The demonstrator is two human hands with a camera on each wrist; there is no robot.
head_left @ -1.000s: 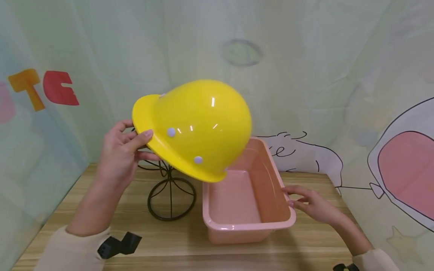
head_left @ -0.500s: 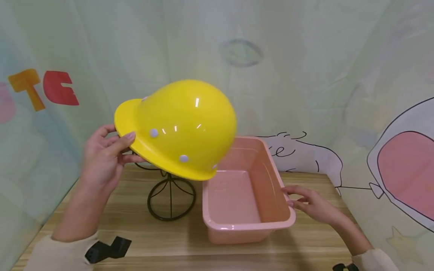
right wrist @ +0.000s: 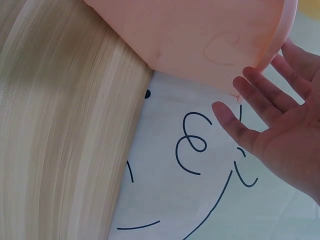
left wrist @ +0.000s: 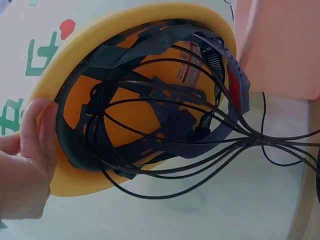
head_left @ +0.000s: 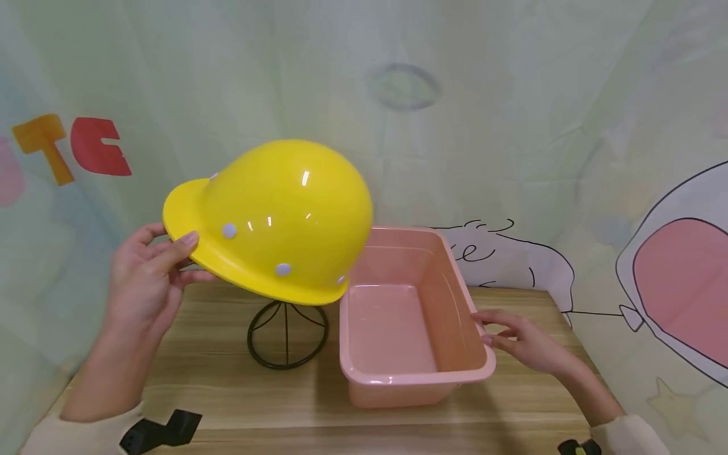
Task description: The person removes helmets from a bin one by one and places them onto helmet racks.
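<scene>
My left hand [head_left: 142, 281] pinches the brim of a yellow hard hat [head_left: 284, 215], thumb on top and fingers beneath. The hat is tilted, brim to the left, over a black wire stand [head_left: 287, 335] whose round base rests on the table. Seen from the left wrist, the stand's looped wires [left wrist: 185, 145] overlap the hat's hollow underside, with its dark straps and headband [left wrist: 160, 115]. On the other side, my right hand [head_left: 526, 341] touches the right rim of a pink plastic tub [head_left: 418, 380] with its fingertips; its fingers look relaxed and fairly straight in the right wrist view.
Beside the stand, the tub sits on a wood-grain table [head_left: 227, 385]; nothing shows inside it. A printed pale curtain [head_left: 483, 126] closes off the back and both sides. Black wrist mounts [head_left: 162, 433] are on the sleeves.
The hard hat has moved left with my left hand, from partly over the tub to over the wire stand, hiding the stand's top. My right hand stays at the tub's rim.
</scene>
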